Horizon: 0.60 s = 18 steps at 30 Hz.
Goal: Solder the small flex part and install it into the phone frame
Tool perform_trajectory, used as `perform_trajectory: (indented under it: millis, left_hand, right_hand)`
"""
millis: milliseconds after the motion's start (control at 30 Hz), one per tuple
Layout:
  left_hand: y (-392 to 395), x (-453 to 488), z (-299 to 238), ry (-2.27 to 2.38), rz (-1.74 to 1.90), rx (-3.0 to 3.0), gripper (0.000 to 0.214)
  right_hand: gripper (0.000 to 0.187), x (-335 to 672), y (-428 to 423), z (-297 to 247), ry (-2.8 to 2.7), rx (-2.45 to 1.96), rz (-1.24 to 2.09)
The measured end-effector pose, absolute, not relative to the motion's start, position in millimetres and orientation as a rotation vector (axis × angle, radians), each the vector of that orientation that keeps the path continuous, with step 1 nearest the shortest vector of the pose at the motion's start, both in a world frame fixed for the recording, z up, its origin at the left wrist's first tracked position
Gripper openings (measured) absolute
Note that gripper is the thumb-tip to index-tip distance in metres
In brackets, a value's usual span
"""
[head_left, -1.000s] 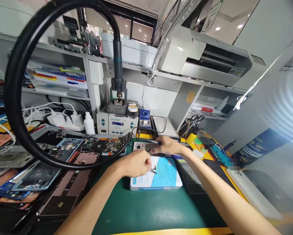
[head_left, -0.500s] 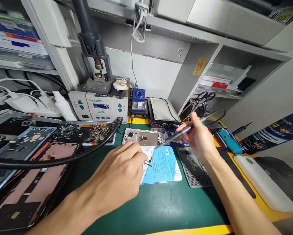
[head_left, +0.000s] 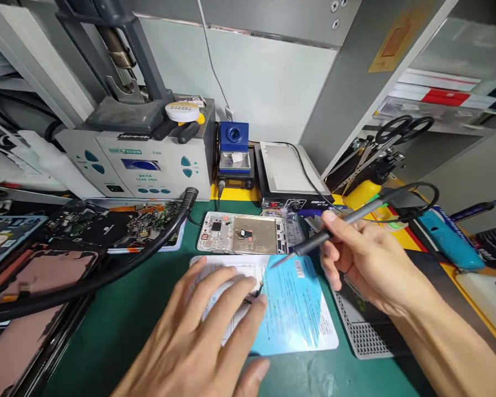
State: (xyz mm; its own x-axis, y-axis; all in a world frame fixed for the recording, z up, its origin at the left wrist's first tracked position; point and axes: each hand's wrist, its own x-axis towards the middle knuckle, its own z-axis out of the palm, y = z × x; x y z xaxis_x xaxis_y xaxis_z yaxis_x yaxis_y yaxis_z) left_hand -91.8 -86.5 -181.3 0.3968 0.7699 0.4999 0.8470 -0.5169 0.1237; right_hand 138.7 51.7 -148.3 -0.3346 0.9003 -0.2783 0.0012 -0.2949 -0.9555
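My left hand (head_left: 214, 331) lies with its fingers spread over the left part of a blue and white printed card (head_left: 293, 314). A tiny dark part (head_left: 260, 288), like a short flex cable, shows between its fingertips; the fingers cover some of it. My right hand (head_left: 363, 253) grips a thin soldering iron (head_left: 314, 240) like a pen. The iron's tip points down-left, close over the card's upper middle; I cannot tell whether it touches. Just behind the card lies an opened phone frame (head_left: 258, 234) with a small dark connector on its metal plate.
A hot-air station (head_left: 136, 165) stands back left, its black hose (head_left: 148, 248) arching across the left side. Behind are a blue soldering station (head_left: 235, 149) and a flat heating plate (head_left: 289, 168). Opened phones (head_left: 57, 298) crowd the left; a perforated fixture (head_left: 367, 336) sits right.
The view has moved closer and lower. My left hand has gone from fingers bunched at the dark part to spread flat over the card. My right hand still holds the soldering iron.
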Motion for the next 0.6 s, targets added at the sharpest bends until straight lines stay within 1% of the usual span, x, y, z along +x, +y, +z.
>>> perform_trajectory:
  millis: [33, 67, 167, 267, 367, 433, 467, 533, 600]
  left_hand:
    - [-86, -92, -184, -1.474, -0.737, -2.507, 0.033]
    - [-86, -93, -186, -1.479, -0.721, -2.515, 0.034]
    - [-86, -93, -193, -1.483, -0.775, -2.495, 0.038]
    - [-85, -92, -201, -1.469, -0.834, -2.471, 0.038]
    - [-83, -88, -206, -1.479, -0.846, -2.411, 0.030]
    - [-82, -86, -207, -1.475, -0.870, -2.341, 0.026]
    - [-82, -86, -207, -1.460, -0.879, -2.315, 0.026]
    - [-82, -85, -205, -1.446, -0.910, -2.303, 0.026]
    - [-83, -85, -202, -1.505, -0.975, -2.318, 0.025]
  right_hand:
    - [0.053, 138, 51, -149, -1.259, -1.221, 1.686]
    - [0.050, 136, 49, -149, -1.241, -1.217, 1.674]
    - [0.032, 133, 45, -148, -1.198, -1.157, 1.700]
    - [0.033, 132, 41, -145, -1.192, -1.160, 1.827]
    - [0.022, 134, 39, -144, -1.213, -1.154, 1.921]
    - [0.015, 136, 37, -146, -1.326, -1.167, 1.880]
    - [0.015, 137, 35, -148, -1.392, -1.189, 1.832]
    - [0.025, 138, 32, -151, -1.465, -1.244, 1.736]
    - [0.028, 138, 31, -154, -1.414, -1.263, 1.698]
